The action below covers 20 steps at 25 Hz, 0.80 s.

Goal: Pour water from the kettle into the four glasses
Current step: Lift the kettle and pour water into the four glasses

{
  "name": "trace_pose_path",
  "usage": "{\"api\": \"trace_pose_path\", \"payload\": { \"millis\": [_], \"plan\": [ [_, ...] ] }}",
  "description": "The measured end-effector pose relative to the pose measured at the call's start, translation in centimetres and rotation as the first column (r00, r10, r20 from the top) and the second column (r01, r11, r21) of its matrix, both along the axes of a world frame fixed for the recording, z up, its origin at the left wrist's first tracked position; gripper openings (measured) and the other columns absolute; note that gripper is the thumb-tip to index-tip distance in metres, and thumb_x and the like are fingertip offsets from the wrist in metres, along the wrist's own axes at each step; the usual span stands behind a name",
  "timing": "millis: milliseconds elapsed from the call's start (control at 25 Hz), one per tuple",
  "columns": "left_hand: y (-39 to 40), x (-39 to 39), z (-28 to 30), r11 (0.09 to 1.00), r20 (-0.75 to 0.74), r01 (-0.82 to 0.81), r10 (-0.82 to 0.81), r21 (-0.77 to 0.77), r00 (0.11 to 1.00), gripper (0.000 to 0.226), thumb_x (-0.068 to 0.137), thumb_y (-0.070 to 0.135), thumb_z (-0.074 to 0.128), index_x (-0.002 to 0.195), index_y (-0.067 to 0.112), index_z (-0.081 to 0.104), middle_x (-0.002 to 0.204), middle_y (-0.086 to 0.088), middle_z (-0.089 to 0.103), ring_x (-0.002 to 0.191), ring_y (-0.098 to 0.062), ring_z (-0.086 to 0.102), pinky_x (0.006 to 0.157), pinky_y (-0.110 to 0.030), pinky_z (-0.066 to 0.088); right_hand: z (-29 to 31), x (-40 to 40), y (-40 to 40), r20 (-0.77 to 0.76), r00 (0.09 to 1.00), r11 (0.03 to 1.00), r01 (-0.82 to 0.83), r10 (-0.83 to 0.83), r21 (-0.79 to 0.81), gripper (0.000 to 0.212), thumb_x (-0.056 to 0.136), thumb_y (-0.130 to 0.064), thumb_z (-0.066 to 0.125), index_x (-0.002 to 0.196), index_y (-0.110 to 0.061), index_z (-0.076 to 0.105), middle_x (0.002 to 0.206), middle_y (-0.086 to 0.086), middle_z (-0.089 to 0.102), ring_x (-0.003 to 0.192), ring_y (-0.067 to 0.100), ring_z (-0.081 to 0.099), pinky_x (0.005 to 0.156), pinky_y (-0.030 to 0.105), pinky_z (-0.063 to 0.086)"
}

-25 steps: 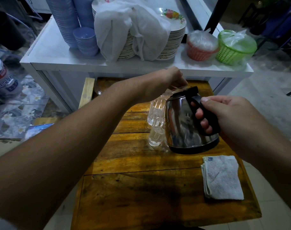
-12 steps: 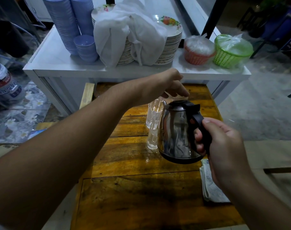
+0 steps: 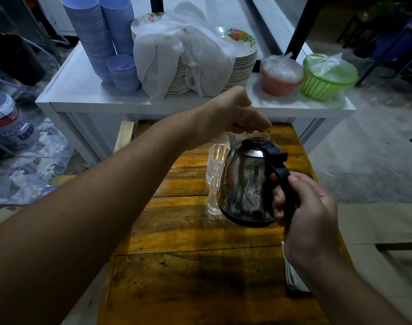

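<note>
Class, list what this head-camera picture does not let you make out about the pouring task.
1. Number of glasses: the kettle hides all but two glasses.
2. Water level in them: too dim and blurred.
3. What the left hand grips: its fingers cover a clear rim.
4. Folded cloth: mostly behind the right hand.

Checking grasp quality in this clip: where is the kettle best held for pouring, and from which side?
By the black loop handle, from the side opposite the spout. The handle arches from lid to base clear of the steel kettle body, and the right hand already wraps it there.
</note>
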<state>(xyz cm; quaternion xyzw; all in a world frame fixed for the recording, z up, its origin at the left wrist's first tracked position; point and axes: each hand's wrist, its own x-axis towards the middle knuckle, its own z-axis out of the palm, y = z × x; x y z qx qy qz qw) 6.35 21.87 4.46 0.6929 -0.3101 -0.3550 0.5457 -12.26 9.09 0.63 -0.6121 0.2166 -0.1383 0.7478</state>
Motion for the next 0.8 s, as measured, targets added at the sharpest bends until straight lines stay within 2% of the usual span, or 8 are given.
{"api": "trace_pose_path", "payload": {
  "millis": [240, 360, 560, 680, 800],
  "plan": [
    [-0.6, -0.6, 0.5, 0.999, -0.032, 0.0, -0.001, -0.034, 0.999, 0.068, 0.083, 0.041, 0.016, 0.115, 0.009, 0.067, 0.121, -0.009, 0.07, 0.113, -0.019, 0.063, 0.101, -0.031, 0.042, 0.3, -0.5, -1.4, 0.007, 1.0, 0.999, -0.02, 0.019, 0.026, 0.026, 0.101, -0.013, 0.042, 0.087, -0.008, 0.064, 0.055, 0.0, 0.052, 0.051, 0.012, 0.047, 0.041, 0.023, 0.036],
    [-1.6, -1.8, 0.4, 0.999, -0.026, 0.011, -0.012, -0.042, 1.0, 0.064, 0.083, 0.04, 0.018, 0.111, 0.012, 0.068, 0.117, -0.007, 0.072, 0.103, -0.014, 0.065, 0.094, -0.03, 0.043, 0.9, -1.6, -3.2, -0.016, 0.999, 0.999, -0.048, 0.048, -0.004, 0.03, 0.101, -0.013, 0.043, 0.085, -0.008, 0.068, 0.054, 0.001, 0.052, 0.05, 0.013, 0.046, 0.04, 0.021, 0.036],
    [-4.1, -4.1, -1.7, 0.996, 0.02, 0.022, -0.023, 0.086, 1.0, 0.066, 0.084, 0.042, 0.02, 0.12, 0.013, 0.067, 0.126, -0.005, 0.067, 0.112, -0.016, 0.06, 0.095, -0.029, 0.042, 1.1, -3.6, -6.3, -0.147, 0.986, 0.995, -0.088, 0.079, -0.054, 0.034, 0.1, -0.013, 0.046, 0.076, -0.01, 0.071, 0.051, 0.002, 0.052, 0.044, 0.012, 0.044, 0.037, 0.02, 0.032],
    [-5.2, -5.4, -3.0, 0.992, -0.005, 0.004, -0.003, 0.125, 1.0, 0.069, 0.086, 0.041, 0.019, 0.128, 0.008, 0.063, 0.131, -0.007, 0.064, 0.116, -0.016, 0.058, 0.095, -0.026, 0.042, 0.6, -4.2, -7.9, -0.224, 0.967, 0.988, -0.136, 0.118, -0.067, 0.031, 0.1, -0.013, 0.047, 0.08, -0.005, 0.069, 0.05, 0.002, 0.052, 0.041, 0.013, 0.04, 0.035, 0.018, 0.031],
    [-5.9, -6.4, -4.1, 0.987, 0.013, 0.0, -0.002, 0.159, 1.0, 0.069, 0.091, 0.041, 0.014, 0.134, 0.01, 0.059, 0.137, -0.006, 0.06, 0.121, -0.013, 0.056, 0.098, -0.026, 0.041, 0.1, -4.3, -9.5, -0.284, 0.946, 0.978, -0.189, 0.158, -0.084, 0.029, 0.099, -0.014, 0.048, 0.079, -0.007, 0.068, 0.05, 0.001, 0.053, 0.041, 0.014, 0.04, 0.037, 0.021, 0.031]
  ]
}}
